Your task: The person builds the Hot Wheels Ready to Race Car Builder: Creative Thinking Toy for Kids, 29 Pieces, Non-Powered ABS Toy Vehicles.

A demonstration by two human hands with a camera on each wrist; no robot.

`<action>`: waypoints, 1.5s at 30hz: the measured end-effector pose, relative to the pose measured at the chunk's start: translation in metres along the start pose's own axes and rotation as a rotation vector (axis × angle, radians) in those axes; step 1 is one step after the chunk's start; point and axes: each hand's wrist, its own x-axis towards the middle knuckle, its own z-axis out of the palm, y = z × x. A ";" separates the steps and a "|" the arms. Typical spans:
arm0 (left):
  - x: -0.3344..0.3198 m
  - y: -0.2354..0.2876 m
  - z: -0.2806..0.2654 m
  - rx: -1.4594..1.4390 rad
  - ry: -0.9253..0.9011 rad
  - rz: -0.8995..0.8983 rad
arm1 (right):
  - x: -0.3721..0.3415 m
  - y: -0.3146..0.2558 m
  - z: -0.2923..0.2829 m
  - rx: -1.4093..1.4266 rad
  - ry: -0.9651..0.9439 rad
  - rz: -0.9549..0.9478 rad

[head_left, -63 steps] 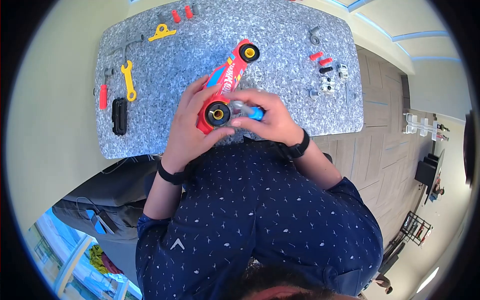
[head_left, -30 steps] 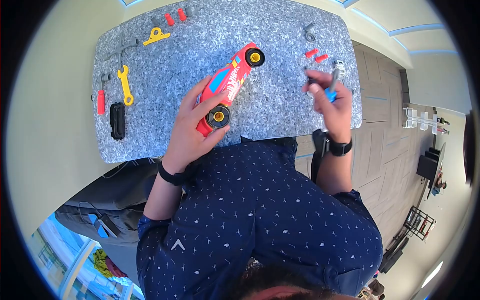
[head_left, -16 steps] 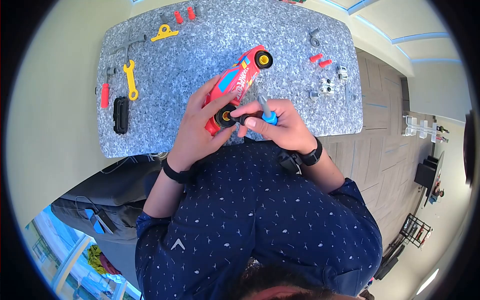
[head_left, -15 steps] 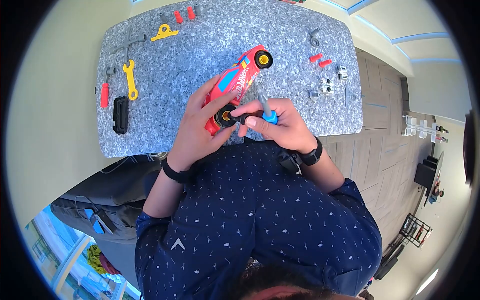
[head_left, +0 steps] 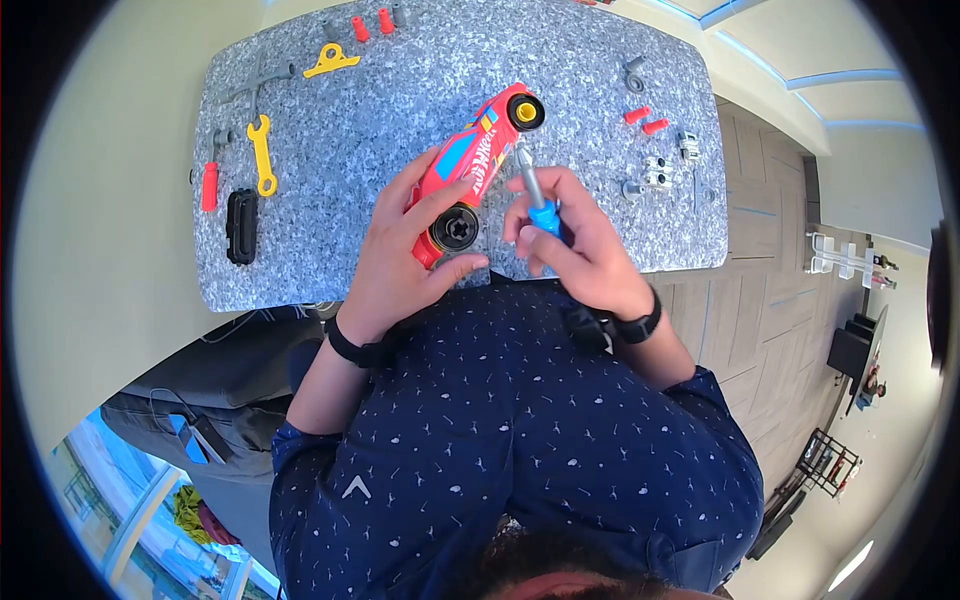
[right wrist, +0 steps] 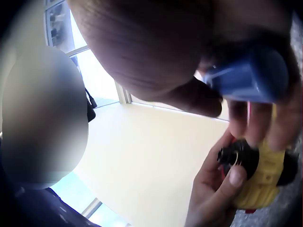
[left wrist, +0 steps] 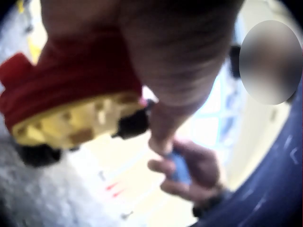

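My left hand [head_left: 390, 240] holds a red toy race car [head_left: 478, 165] tilted on its side at the table's front edge. A black wheel [head_left: 456, 240] at its near end faces up, with a black bolt [head_left: 460, 228] in its hub, seen sticking out in the right wrist view. The other wheel [head_left: 525, 112] shows a yellow hub. To the right, my right hand [head_left: 595, 255] holds a toy screwdriver [head_left: 544, 214] by its blue handle, its grey tip pointing away from me. The car's yellow underside [left wrist: 80, 120] shows in the left wrist view.
On the left of the speckled table [head_left: 340, 130] lie a yellow wrench [head_left: 261, 158], a black part [head_left: 241, 227] and a red-handled tool [head_left: 210, 187]. A yellow bracket [head_left: 332, 62] lies farther back. Red bolts [head_left: 655, 127] and grey pieces [head_left: 657, 172] are at the right.
My right hand fetched the black bolt from the table's right side, brought it to the near wheel and let go; it has now drawn back slightly with the screwdriver. My left hand keeps the car.
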 end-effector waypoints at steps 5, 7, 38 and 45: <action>0.002 0.012 0.001 0.076 0.052 0.020 | -0.010 -0.027 -0.016 -0.860 0.139 -0.414; 0.006 0.012 0.001 0.130 0.062 0.091 | -0.015 -0.043 -0.020 -0.754 0.077 -0.416; 0.000 0.014 -0.006 -0.138 0.157 -0.041 | 0.030 -0.112 0.036 -1.282 -0.190 -0.479; 0.001 0.002 -0.013 -0.124 0.140 0.137 | 0.035 -0.103 0.028 -1.085 -0.244 -0.729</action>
